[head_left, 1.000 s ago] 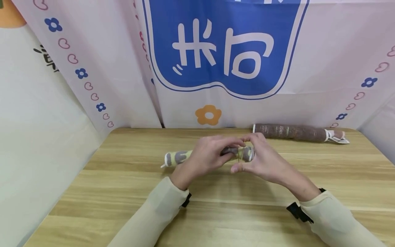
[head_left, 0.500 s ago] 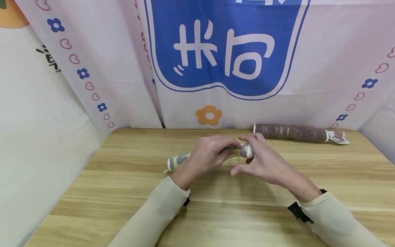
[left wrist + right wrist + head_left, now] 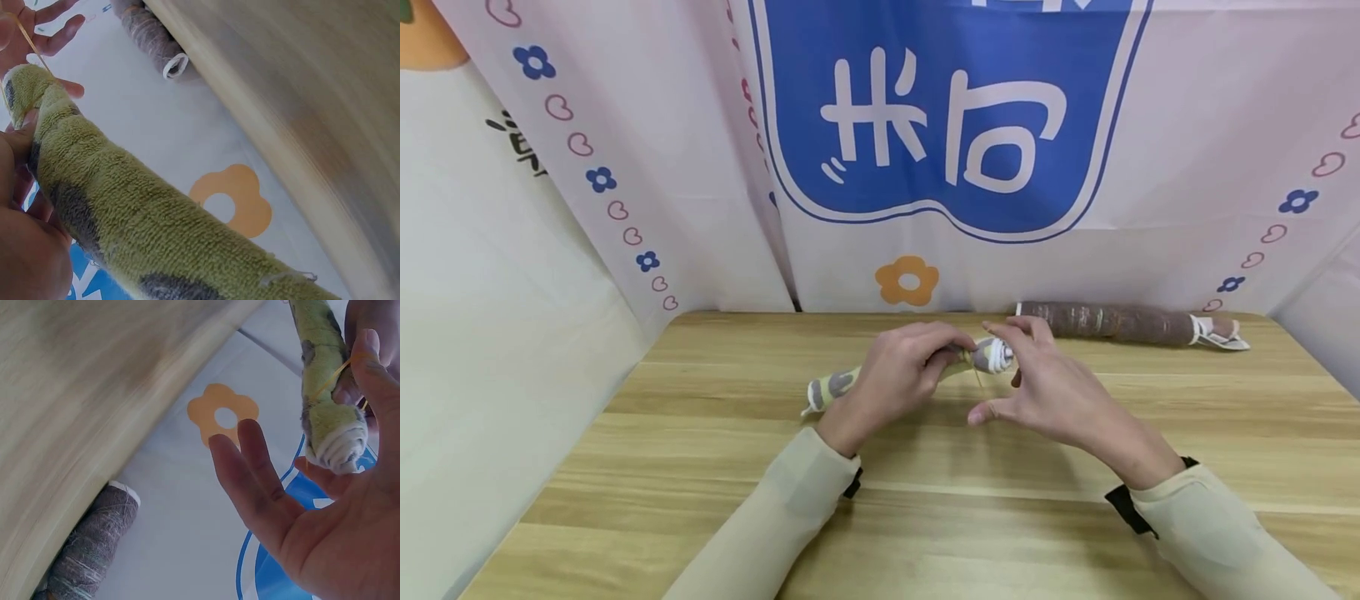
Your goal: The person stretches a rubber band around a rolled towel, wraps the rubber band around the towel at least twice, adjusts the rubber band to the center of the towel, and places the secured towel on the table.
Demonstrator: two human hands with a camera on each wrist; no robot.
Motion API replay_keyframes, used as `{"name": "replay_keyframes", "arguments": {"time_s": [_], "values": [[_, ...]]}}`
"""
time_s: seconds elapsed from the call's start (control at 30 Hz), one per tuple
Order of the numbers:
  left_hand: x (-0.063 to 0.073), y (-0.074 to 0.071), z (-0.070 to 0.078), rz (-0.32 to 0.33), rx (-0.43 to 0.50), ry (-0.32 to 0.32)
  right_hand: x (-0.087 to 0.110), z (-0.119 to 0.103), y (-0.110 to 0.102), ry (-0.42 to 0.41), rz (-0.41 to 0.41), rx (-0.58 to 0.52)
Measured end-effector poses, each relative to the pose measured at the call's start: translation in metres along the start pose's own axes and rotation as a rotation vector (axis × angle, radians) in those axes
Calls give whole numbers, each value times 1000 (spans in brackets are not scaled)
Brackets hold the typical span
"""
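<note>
My left hand [image 3: 891, 371] grips a rolled-up terry towel [image 3: 833, 387], yellow-green with grey patches, near its right end. White hem shows in the coiled end. A thin yellow rubber band [image 3: 332, 377] runs round the towel near that end and stretches out over the thumb of my right hand [image 3: 1052, 387]. The right hand's other fingers are spread apart around the towel's end; one finger lies close beneath it in the right wrist view. The left wrist view shows the roll [image 3: 150, 194] with the left thumb pressing it beside the band.
A second rolled towel [image 3: 1112, 323], brown with a white hem, lies along the table's back right edge. The wooden table [image 3: 925, 533] backs onto a white printed cloth [image 3: 842, 267] with a blue emblem and an orange flower.
The towel's right end has tipped up and away, so its white coiled end now shows. The right fingers have drawn off it, the band now stretching between towel and thumb.
</note>
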State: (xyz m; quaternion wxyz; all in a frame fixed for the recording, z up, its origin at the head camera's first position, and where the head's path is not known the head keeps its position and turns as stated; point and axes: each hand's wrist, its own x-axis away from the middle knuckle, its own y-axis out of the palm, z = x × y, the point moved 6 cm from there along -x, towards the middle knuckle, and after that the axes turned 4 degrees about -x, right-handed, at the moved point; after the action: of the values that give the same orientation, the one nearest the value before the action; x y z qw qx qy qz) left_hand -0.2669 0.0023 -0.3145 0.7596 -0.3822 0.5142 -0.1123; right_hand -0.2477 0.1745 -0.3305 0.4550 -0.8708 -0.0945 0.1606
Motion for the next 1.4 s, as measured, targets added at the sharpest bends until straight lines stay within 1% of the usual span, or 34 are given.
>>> {"name": "replay_keyframes", "arguments": {"time_s": [0.13,0.2,0.4,0.53,0.63,0.73,0.83,0.97,1.07,1.13,1.23,1.3,1.4], "values": [[-1,-2,0,30,14,-1,-1,2,-2,15,4,10],[-1,-3,0,57,32,3,0,4,-3,14,12,10],[-2,-8,0,158,146,18,-2,8,-6,-5,53,-5],[-2,-10,-3,190,229,-17,-5,10,-7,-10,64,3],[-2,-10,-7,199,310,-80,-5,9,-7,-33,88,39],[-2,-10,-12,197,381,-166,-5,9,-10,-70,142,86],[-2,-9,-15,189,419,-262,-4,7,-14,-123,239,111],[-1,-11,-18,210,460,-367,1,2,-18,-228,387,107],[-2,-12,-19,232,507,-434,4,-2,-19,-292,449,93],[-1,-11,-21,240,554,-482,5,-3,-19,-312,469,74],[-1,-8,-23,230,630,-543,7,-5,-19,-321,484,45],[-1,-6,-24,211,675,-567,7,-7,-18,-321,485,26],[-2,-3,-23,176,711,-574,7,-8,-17,-311,472,-1]]}}
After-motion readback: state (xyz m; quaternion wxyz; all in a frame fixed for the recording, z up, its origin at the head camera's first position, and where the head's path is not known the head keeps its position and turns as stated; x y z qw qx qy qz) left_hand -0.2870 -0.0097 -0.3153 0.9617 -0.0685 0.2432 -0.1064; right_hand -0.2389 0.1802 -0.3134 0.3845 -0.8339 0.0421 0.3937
